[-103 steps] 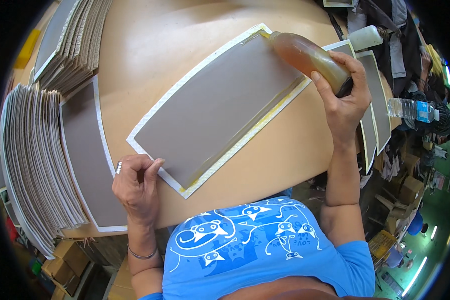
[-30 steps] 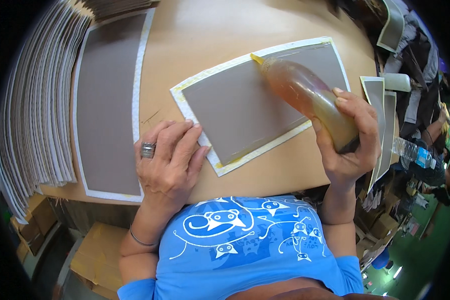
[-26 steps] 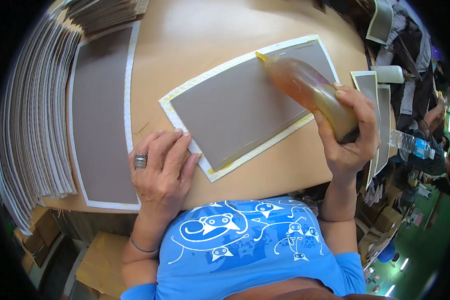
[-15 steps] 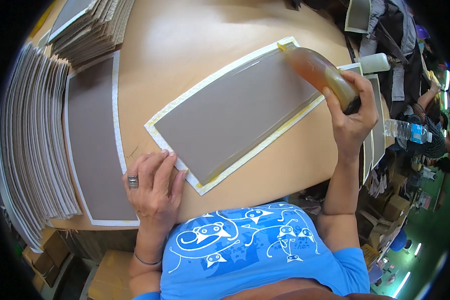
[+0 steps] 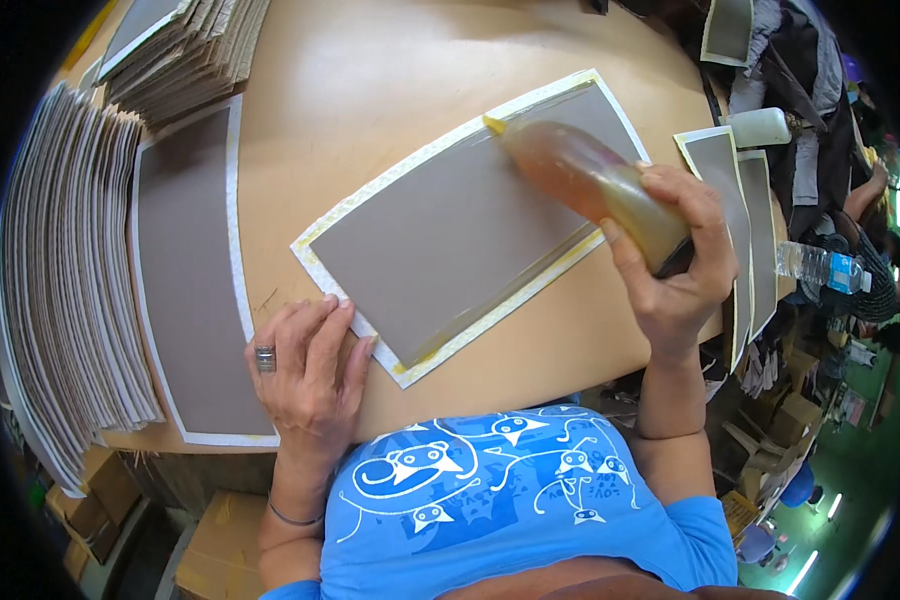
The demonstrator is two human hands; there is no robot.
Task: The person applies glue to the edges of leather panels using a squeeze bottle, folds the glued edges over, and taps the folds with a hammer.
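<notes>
A grey rectangular panel (image 5: 440, 230) with a white, yellow-stained border lies slanted on the table before me. My left hand (image 5: 308, 368), wearing a ring, rests its extended fingertips on the panel's near left edge, thumb apart. In my right hand (image 5: 682, 255) is a soft, translucent squeeze bottle (image 5: 575, 165) partly filled with amber liquid. It is tilted over the panel, its yellow nozzle at the far long edge. A thin glossy line shows along that edge to the right of the nozzle, and another streak follows the near edge.
A tall stack of panels (image 5: 65, 280) stands at the left, beside a single grey panel (image 5: 192, 280). Another stack (image 5: 195, 60) sits at the far left. On the right are more bordered panels (image 5: 718, 180), a white bottle (image 5: 758, 127) and a clear water bottle (image 5: 820, 265).
My right hand has moved the squeeze bottle leftward along the panel's far edge, uncovering the far right corner and a glossy line. My left hand has stayed in place.
</notes>
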